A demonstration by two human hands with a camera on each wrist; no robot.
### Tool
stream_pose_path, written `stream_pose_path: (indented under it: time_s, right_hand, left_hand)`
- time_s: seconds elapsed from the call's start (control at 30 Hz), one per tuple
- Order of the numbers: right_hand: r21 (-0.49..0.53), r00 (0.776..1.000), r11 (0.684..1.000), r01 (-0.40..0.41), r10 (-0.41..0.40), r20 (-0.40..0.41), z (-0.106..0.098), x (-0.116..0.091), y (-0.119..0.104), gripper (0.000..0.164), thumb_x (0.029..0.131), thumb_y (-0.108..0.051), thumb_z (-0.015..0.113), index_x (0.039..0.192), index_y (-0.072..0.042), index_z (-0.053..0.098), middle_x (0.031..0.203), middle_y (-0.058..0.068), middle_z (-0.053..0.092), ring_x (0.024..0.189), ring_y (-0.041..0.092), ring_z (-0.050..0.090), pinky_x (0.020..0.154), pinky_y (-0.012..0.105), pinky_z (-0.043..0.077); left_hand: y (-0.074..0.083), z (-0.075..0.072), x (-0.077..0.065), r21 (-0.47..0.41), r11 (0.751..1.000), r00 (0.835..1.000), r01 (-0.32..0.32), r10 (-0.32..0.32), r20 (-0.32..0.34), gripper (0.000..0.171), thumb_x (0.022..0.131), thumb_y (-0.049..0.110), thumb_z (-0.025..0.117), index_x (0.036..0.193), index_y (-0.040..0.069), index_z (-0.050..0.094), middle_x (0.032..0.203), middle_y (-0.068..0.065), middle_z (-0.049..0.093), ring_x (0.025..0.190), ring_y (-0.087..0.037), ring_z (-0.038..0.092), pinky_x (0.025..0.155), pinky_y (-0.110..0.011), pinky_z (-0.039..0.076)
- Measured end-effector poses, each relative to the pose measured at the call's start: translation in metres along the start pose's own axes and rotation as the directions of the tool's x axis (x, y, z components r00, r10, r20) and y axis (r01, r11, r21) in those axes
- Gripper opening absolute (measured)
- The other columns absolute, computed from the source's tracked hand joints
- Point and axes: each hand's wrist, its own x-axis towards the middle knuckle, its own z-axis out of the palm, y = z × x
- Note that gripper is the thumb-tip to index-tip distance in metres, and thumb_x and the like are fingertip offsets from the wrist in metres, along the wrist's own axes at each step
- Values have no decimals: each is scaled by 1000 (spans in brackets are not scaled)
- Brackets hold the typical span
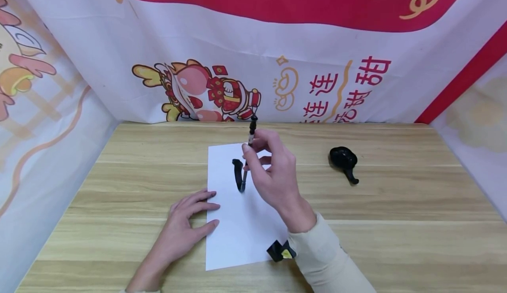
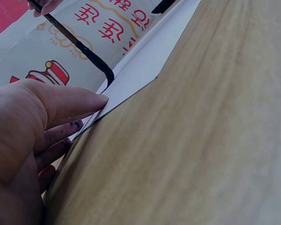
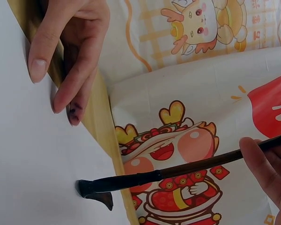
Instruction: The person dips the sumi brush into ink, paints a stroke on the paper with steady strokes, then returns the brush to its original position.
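Observation:
A brush (image 1: 251,134) with a dark handle stands nearly upright, pinched between the thumb and fingers of my right hand (image 1: 277,170). Its black bristles (image 3: 89,187) touch a white sheet of paper (image 1: 245,227), bent at the tip, at the lower end of a thick black ink stroke (image 1: 237,174). My left hand (image 1: 186,222) rests at the paper's left edge, fingers spread and fingertips on the sheet. Dark ink smudges mark a fingertip (image 3: 75,112) of that hand in the right wrist view.
A black, spoon-shaped ink dish (image 1: 343,157) lies on the wooden table (image 1: 396,196) to the right. At the paper's lower right corner sits a black object with a yellow patch (image 1: 282,251), beside my right sleeve. Printed cloth (image 1: 277,38) hangs behind the table and at both sides.

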Motion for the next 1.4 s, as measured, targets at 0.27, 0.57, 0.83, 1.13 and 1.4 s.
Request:
stream_pose_path:
  time_s: [0.27, 0.57, 0.83, 1.13, 1.4]
  right_hand:
    - [3, 1000, 1000, -1, 1, -2, 0, 0, 1, 28, 106, -9, 67, 131, -6, 57, 102, 12, 73, 87, 17, 75, 66, 25, 62]
    - [7, 1000, 1000, 1, -1, 0, 0, 0, 0, 28, 105, -8, 68, 131, -6, 56, 102, 12, 73, 87, 18, 75, 65, 25, 62]
    - [11, 1000, 1000, 0, 0, 7, -1, 1, -1, 28, 106, -9, 67, 131, -7, 56, 100, 10, 72, 82, 15, 74, 65, 25, 62]
    - [10, 1000, 1000, -6, 6, 11, -1, 0, -1, 27, 106, -9, 67, 131, -7, 57, 99, 11, 72, 82, 16, 74, 64, 25, 62]
    - [12, 1000, 1000, -11, 11, 13, -1, 0, -2, 27, 106, -9, 67, 130, -7, 57, 99, 11, 72, 84, 17, 75, 64, 25, 62]
  left_hand:
    - [-1, 0, 1, 6, 1000, 1000, -17, 17, -5, 34, 83, 10, 91, 114, 23, 82, 146, -3, 70, 145, -38, 55, 119, -62, 21]
    - [-1, 1, 2, 8, 1000, 1000, -17, 17, -2, 35, 83, 10, 91, 114, 23, 82, 146, -3, 70, 145, -38, 55, 118, -62, 21]
    - [1, -1, 3, 11, 1000, 1000, 2, -2, 5, 34, 84, 12, 91, 114, 24, 82, 147, -2, 69, 146, -38, 54, 119, -64, 20]
    - [-1, 0, 1, 12, 1000, 1000, -14, 14, 1, 34, 83, 11, 91, 114, 24, 82, 147, -3, 70, 145, -38, 55, 119, -63, 21]
    - [-1, 0, 1, 16, 1000, 1000, -15, 15, 1, 34, 83, 11, 91, 114, 23, 82, 146, -3, 70, 145, -38, 55, 119, -64, 21]
